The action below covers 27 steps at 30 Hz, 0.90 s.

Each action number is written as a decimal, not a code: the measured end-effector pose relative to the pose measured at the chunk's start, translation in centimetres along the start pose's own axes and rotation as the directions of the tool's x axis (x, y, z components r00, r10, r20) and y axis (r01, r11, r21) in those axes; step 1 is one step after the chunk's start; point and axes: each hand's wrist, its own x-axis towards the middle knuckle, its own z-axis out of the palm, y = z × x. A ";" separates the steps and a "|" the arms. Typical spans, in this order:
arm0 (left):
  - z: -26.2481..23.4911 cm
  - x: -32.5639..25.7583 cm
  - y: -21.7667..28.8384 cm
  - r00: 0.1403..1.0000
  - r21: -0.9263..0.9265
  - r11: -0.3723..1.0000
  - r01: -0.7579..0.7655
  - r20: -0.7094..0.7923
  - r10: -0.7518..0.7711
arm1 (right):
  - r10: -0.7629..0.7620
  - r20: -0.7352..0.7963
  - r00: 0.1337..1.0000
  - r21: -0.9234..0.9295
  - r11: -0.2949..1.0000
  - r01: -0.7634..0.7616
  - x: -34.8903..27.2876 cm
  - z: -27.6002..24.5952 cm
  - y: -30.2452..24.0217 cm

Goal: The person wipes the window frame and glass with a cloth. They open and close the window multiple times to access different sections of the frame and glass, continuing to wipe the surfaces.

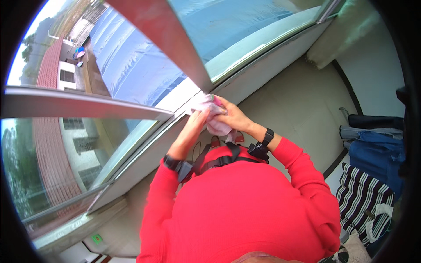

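Both hands, left and right, clench a pale cloth just below the sill; looks soft, light, limp, best gripped bunched.

One small square green label is seen low on the pale wall beneath the window, near the lower left of the view; its markings are too small to be made out. No packages, signs or screens are seen.
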 end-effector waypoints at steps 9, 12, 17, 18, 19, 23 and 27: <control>-1.6 3.6 2.2 0.887 0.333 0.903 -0.270 -0.278 0.368 | -0.744 -0.185 0.642 -0.739 0.536 0.408 4.3 -0.8 1.9; -0.3 5.8 1.9 0.835 0.473 0.794 -0.382 -0.190 0.515 | -0.806 0.080 0.587 -0.860 0.241 0.449 6.8 -3.3 5.5; -0.4 7.1 1.2 0.708 0.650 0.691 -0.316 -0.323 0.628 | -0.799 0.155 0.581 -0.963 0.008 0.268 8.0 -12.8 9.3; -0.5 7.3 1.0 0.701 0.621 0.705 -0.342 -0.331 0.632 | -0.787 0.091 0.610 -0.954 0.108 0.281 7.8 -15.2 9.0; -0.7 7.5 0.7 0.694 0.593 0.717 -0.365 -0.340 0.634 | -0.830 0.020 0.557 -0.974 0.109 0.197 8.1 -17.3 8.3; -1.0 7.7 0.0 0.669 0.628 0.701 -0.338 -0.363 0.648 | -0.810 -0.266 0.523 -0.960 0.274 -0.064 8.7 -23.9 5.7; -1.3 7.5 -0.3 0.663 0.664 0.684 -0.301 -0.370 0.651 | -0.742 -0.524 0.419 -0.848 0.500 -0.175 9.8 -24.6 5.5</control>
